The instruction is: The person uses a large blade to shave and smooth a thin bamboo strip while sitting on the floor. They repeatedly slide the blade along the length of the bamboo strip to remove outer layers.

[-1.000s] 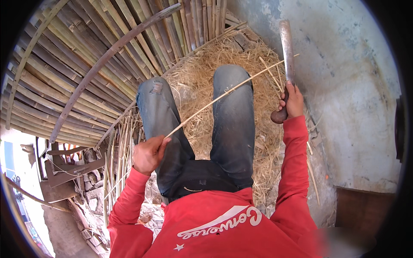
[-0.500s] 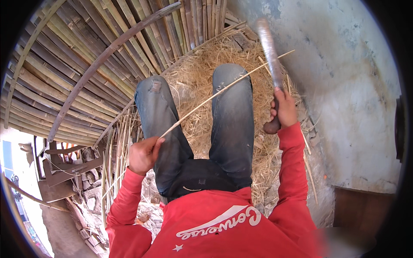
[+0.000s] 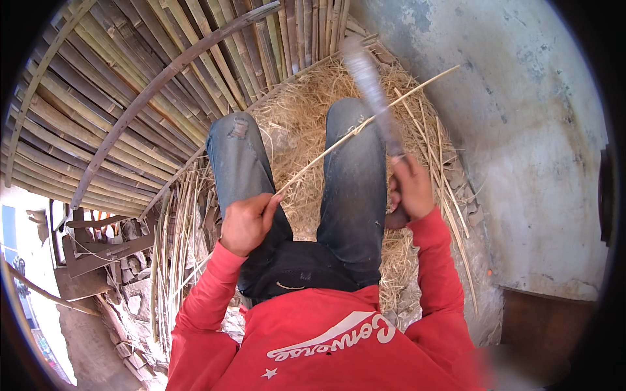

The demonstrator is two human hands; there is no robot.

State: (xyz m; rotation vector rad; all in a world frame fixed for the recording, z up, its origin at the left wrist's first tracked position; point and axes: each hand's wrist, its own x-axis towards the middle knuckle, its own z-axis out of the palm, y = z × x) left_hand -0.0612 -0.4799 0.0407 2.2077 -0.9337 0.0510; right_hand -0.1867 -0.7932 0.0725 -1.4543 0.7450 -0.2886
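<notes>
My left hand (image 3: 248, 223) is closed round the near end of a thin pale bamboo strip (image 3: 317, 158). The strip slants up to the right across my right knee, its far end out past the knife. Small curled shavings cling to it above that knee. In my right hand (image 3: 413, 186) is the dark handle of a large knife (image 3: 372, 88), my fingers wrapped round it. Its long blade is blurred by motion and points away, leaning left, crossing the strip; whether it touches the strip I cannot tell.
Straw-like shavings (image 3: 293, 104) cover the ground between and beyond my knees. A bamboo slat panel (image 3: 124, 98) curves along the far left. Loose strips (image 3: 176, 247) lie left of my legs, and more lie to the right. A plastered wall (image 3: 521, 143) stands at right.
My left hand has moved right and slightly up with the strip. My right hand has come left and nearer, and the knife blade has swung left across the strip.
</notes>
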